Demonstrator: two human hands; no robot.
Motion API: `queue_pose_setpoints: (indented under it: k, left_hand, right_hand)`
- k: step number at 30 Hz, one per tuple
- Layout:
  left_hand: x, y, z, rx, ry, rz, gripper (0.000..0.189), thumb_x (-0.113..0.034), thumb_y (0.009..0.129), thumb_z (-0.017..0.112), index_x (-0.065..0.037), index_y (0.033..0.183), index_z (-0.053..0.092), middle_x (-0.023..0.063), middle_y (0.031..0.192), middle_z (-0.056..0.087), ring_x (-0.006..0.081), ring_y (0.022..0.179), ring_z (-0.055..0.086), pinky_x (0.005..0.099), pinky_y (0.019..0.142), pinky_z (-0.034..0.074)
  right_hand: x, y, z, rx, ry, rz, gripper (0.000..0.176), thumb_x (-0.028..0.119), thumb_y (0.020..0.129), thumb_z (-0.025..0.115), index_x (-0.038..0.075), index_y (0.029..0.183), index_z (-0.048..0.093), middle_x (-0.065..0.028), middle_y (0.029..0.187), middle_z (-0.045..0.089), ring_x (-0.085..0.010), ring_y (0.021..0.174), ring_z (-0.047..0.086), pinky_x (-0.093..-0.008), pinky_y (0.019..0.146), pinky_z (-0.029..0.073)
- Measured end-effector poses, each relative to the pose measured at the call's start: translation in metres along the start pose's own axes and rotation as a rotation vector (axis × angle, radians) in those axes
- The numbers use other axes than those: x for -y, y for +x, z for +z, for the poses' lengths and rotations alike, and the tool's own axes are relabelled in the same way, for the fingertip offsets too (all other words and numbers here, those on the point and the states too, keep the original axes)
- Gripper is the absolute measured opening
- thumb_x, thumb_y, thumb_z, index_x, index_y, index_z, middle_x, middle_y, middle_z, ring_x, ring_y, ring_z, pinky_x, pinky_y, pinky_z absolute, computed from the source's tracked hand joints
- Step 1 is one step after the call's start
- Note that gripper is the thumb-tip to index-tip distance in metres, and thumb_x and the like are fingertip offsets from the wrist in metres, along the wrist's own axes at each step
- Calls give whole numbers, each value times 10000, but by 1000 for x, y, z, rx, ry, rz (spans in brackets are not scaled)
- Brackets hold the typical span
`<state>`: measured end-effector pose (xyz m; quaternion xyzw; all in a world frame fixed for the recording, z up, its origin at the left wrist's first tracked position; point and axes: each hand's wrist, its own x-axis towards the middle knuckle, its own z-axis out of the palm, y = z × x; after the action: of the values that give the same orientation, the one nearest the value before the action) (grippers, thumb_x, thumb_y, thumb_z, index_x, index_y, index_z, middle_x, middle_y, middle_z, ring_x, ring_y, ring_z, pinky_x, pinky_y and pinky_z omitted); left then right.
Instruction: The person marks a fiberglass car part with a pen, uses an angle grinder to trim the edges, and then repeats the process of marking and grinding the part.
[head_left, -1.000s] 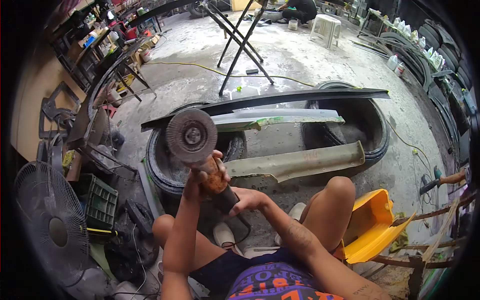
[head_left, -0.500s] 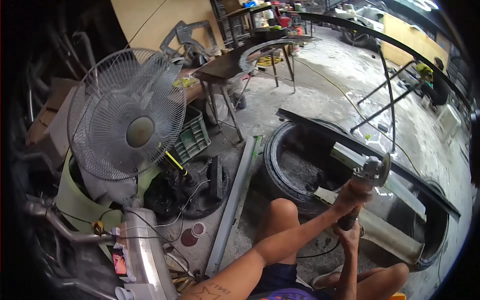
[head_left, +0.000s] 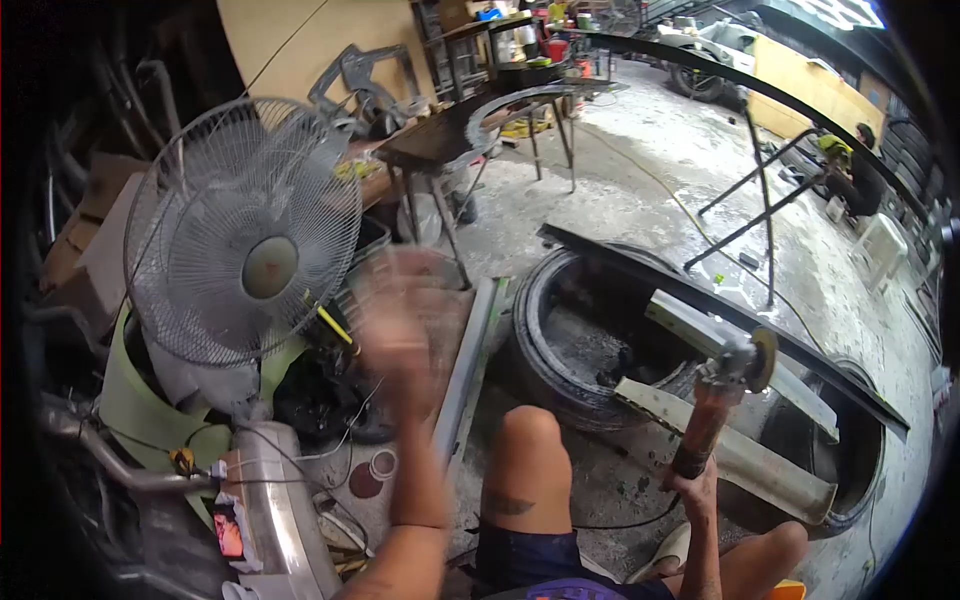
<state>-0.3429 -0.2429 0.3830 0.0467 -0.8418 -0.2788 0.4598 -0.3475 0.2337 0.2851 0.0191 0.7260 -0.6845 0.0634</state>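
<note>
My right hand (head_left: 698, 485) is wrapped round the rear end of an angle grinder (head_left: 708, 420), which points up and away from me. Its round disc (head_left: 765, 358) is at the top, close to a long dark metal bar (head_left: 700, 310). Smeared by motion, my left hand (head_left: 395, 320) is in the air in front of the standing fan (head_left: 270, 268); its fingers cannot be made out. Beneath the grinder, a pale metal channel (head_left: 740, 450) lies across black tyre-like rings (head_left: 535, 350).
A long grey metal rail (head_left: 468, 370) lies on the floor left of my knee. Metal pipes (head_left: 275, 500) and cables are at the lower left. Farther back are a worktable (head_left: 440, 145), a white stool (head_left: 882, 245) and a crouching person (head_left: 862, 180).
My left hand has come off the front of the grinder and swung left toward the fan. My right hand still holds the grinder, now slightly lower. The view has shifted slightly.
</note>
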Motion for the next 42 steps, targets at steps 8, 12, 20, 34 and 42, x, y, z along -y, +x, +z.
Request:
queue_pose_setpoints:
  k: [8,12,20,34,42]
  left_hand:
    - [85,146,-332,-780,1001,242,586,-356,978,560,12,1412,418,234,1388,467,400,1270,458,448,1086,356]
    - [107,131,-360,-297,575,-105,568,-396,1028,408,18,1416,428,226,1407,474,356,1305,452,413,1080,360]
    - [50,127,-265,-463,536,-150,651,-479,928,594,17,1344,520,189,1348,549,326,1236,524,383,1051,390]
    - [20,143,-210,-535,345,59,630,-402,812,783,3,1234,548,138,1127,644,258,1009,622,354,906,476]
    - [70,142,-264,-361,229,-38,605,-356,899,702,8,1325,474,168,1285,570,253,1170,550,364,1007,423]
  right_hand:
    - [-48,-29,-18,137,117,68,405,125,598,808,40,921,579,-22,796,638,-124,696,617,-292,640,513]
    - [-45,-32,-14,161,44,-10,469,144,597,827,51,967,555,-12,811,614,-118,718,593,-292,661,495]
    - [-70,-26,-16,192,34,-90,460,130,592,815,59,944,527,-3,748,589,-118,636,583,-288,587,487]
    - [-35,-38,-11,103,203,17,440,100,638,771,27,1000,533,-56,825,619,-159,674,623,-312,602,520]
    - [-63,-30,-25,58,83,37,427,133,645,777,39,980,529,-49,830,635,-147,729,630,-315,660,525]
